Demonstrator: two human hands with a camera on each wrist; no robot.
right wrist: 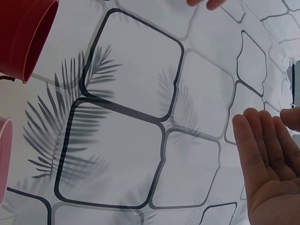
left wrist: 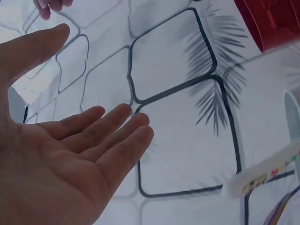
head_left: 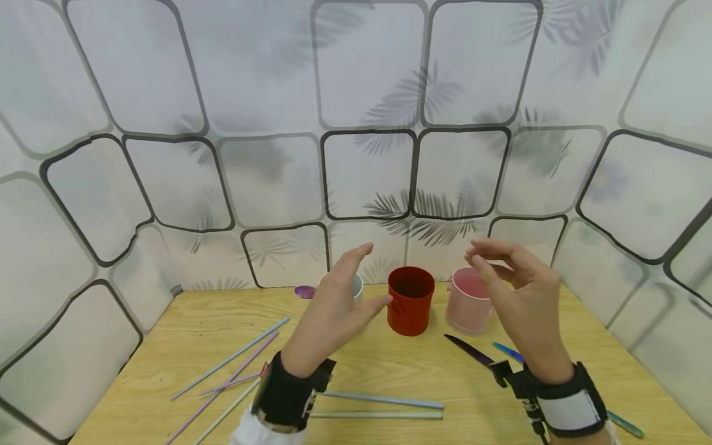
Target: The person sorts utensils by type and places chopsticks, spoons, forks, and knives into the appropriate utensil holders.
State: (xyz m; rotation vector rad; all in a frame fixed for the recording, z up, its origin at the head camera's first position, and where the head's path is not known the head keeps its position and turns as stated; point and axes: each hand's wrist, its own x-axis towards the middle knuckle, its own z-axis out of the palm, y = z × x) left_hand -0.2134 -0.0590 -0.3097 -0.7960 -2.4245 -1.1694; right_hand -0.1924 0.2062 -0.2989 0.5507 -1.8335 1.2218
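Observation:
My left hand [head_left: 334,312] is raised above the table, thumb spread from the fingers, holding nothing. It partly hides a white cup [head_left: 358,288]. A red bucket [head_left: 410,303] stands upright just right of its thumb. My right hand [head_left: 525,303] is also in the air, fingers together and slightly bent, with nothing in its grasp. Behind its fingers is a pink bucket [head_left: 468,306], partly covered. In the left wrist view the palm [left wrist: 65,159] is bare. The right wrist view shows straight fingers [right wrist: 262,145] and the red bucket's side [right wrist: 23,37].
A dark-bladed knife [head_left: 468,348] and a blue utensil [head_left: 508,353] lie near my right wrist. Several thin straws [head_left: 233,358] lie at left, and two more [head_left: 384,399] at front centre. A purple spoon head [head_left: 305,292] shows by the white cup. Patterned cloth [head_left: 367,173] surrounds the wooden table [head_left: 356,364].

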